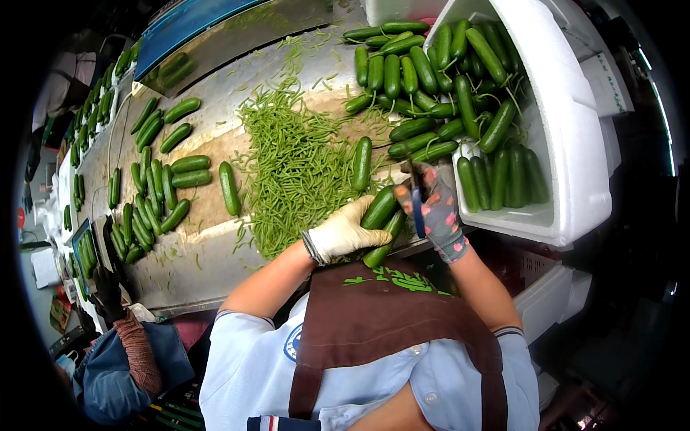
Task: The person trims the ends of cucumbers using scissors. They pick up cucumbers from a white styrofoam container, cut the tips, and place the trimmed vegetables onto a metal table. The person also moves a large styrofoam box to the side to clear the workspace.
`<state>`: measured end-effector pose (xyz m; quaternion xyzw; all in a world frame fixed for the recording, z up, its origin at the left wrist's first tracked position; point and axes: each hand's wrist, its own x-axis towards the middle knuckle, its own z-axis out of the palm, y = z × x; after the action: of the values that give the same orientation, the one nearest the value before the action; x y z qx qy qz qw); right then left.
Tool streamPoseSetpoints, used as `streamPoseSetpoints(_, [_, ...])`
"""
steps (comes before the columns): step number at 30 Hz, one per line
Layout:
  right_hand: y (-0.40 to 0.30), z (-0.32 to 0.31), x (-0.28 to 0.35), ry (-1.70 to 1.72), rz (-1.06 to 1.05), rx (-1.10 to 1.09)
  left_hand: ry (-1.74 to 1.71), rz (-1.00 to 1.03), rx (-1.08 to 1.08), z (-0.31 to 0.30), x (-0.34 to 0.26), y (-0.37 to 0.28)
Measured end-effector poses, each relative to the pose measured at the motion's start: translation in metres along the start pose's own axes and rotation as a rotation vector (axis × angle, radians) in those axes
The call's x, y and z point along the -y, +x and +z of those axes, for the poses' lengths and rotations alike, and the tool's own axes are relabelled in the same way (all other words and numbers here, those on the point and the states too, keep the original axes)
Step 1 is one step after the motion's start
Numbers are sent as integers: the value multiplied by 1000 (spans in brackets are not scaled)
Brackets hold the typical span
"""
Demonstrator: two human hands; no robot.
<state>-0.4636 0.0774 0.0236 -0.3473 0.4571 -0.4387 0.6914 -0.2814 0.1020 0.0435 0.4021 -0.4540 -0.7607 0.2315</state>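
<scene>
My left hand (347, 229), in a pale glove, grips two cucumbers (380, 207) side by side at the near edge of the metal table. Close to their right is my right hand (439, 210), in a grey floral glove, holding scissors with blue handles (417, 211); whether the blades are apart cannot be told. One loose cucumber (361, 163) lies just beyond the held pair. A wide heap of cut green stems (291, 167) covers the middle of the table. Cucumbers with long stems (392, 75) lie beyond my right hand, beside and in a white foam box (579, 161).
Trimmed cucumbers (156, 180) lie in groups on the left of the table. A metal unit with a blue top (194, 37) stands along the far side. At the lower left a co-worker's dark-gloved hand (108, 288) is by a small tray of cucumbers (86, 253).
</scene>
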Motion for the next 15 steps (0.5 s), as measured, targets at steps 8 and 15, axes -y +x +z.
streamPoseSetpoints(8, [-3,16,2,-303,-119,144,-28,34,-53,-1,16,-4])
streamPoseSetpoints(15, [13,-5,-13,794,190,462,-201,157,-45,-1,24,-8])
